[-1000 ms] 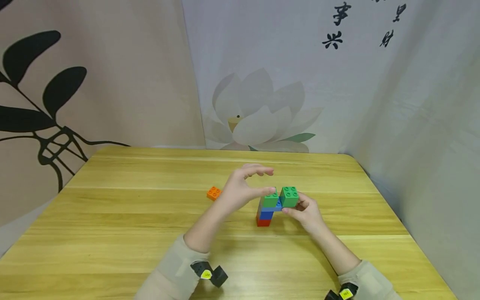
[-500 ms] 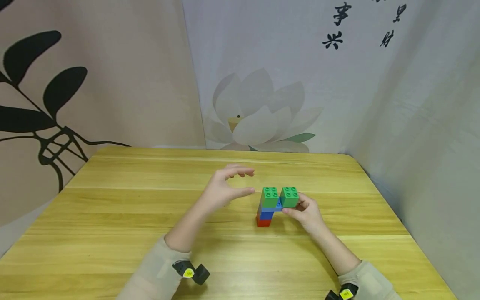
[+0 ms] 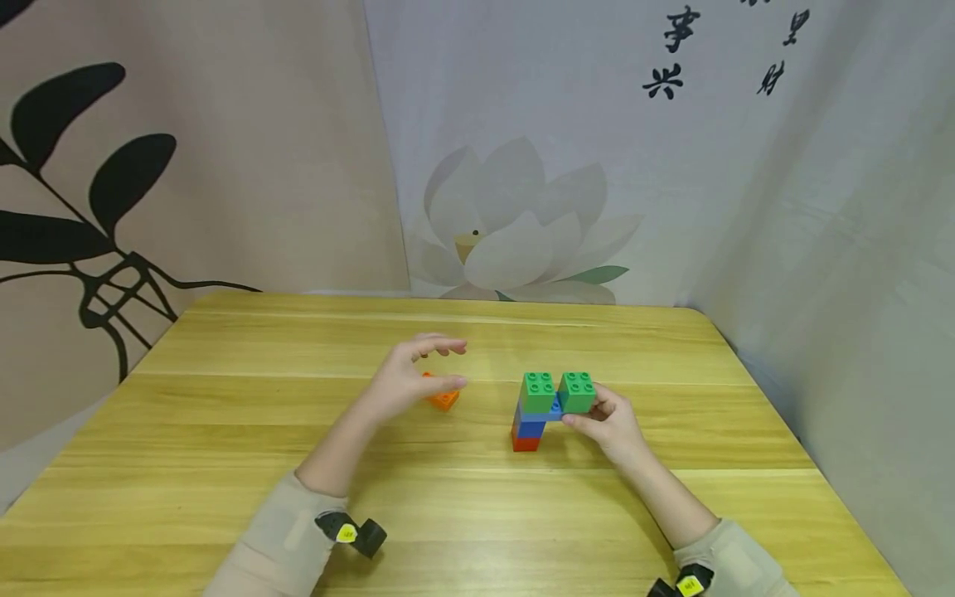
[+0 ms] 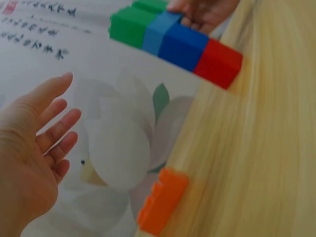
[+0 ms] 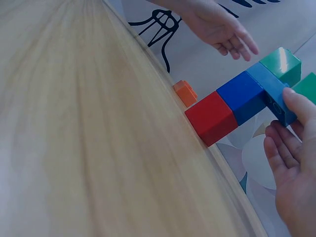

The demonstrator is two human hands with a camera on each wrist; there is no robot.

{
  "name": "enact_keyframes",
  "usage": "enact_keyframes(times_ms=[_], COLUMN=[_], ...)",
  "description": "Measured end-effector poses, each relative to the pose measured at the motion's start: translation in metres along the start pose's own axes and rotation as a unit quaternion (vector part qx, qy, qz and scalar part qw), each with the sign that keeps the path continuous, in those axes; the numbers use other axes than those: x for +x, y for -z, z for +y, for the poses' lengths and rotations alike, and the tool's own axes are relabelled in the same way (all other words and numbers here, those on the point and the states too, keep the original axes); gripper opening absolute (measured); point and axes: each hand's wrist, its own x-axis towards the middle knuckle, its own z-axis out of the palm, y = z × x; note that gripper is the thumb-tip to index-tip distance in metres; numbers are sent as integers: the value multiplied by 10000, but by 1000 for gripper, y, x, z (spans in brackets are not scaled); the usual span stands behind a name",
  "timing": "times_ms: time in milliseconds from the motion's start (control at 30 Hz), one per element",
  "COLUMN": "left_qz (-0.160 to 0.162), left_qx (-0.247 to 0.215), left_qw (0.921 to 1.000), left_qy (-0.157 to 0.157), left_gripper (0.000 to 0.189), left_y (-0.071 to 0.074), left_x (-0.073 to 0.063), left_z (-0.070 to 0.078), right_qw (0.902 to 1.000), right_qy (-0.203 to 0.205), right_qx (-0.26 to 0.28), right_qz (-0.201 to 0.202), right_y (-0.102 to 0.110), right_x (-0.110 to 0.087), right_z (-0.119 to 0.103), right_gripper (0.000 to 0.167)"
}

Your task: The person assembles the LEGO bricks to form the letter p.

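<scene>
A small stack of toy building bricks stands on the table right of centre. It has a red brick (image 3: 525, 444) at the bottom, a blue brick (image 3: 530, 429) above it, and a longer light blue brick (image 5: 270, 94) jutting right. Two green bricks (image 3: 538, 393) sit side by side on top. My right hand (image 3: 615, 424) pinches the jutting end of the light blue brick, thumb in front and fingers behind. Left of the stack, my left hand (image 3: 403, 384) hovers with fingers spread from the thumb, holding nothing. It partly covers an orange brick (image 3: 446, 401) in the head view.
The wooden table (image 3: 224, 464) reaches back to a curtain (image 3: 298, 166) printed with a flower and leaves. Another curtain hangs along the right side. Both sleeves carry strapped black wrist cameras.
My left hand has drawn away from the stack to the left, passing in front of the orange brick. My right hand and the stack have stayed in place.
</scene>
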Motion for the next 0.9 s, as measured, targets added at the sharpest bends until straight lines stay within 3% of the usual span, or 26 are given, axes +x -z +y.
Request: enact_keyframes(times_ms=[667,900], left_qz=[-150,-311], left_qx=[208,390], left_qw=[9989,9972], left_qy=[383,558], left_gripper=[47,47], left_y=[16,19], left_x=[0,-2], left_z=[-56,-66], right_qw=[10000,10000], right_qy=[11,-24], right_qx=[-37,16], right_qz=[-7,-2], right_y=[-1,-1], right_x=[-1,-1], right_z=[-2,-2], right_gripper=[36,37])
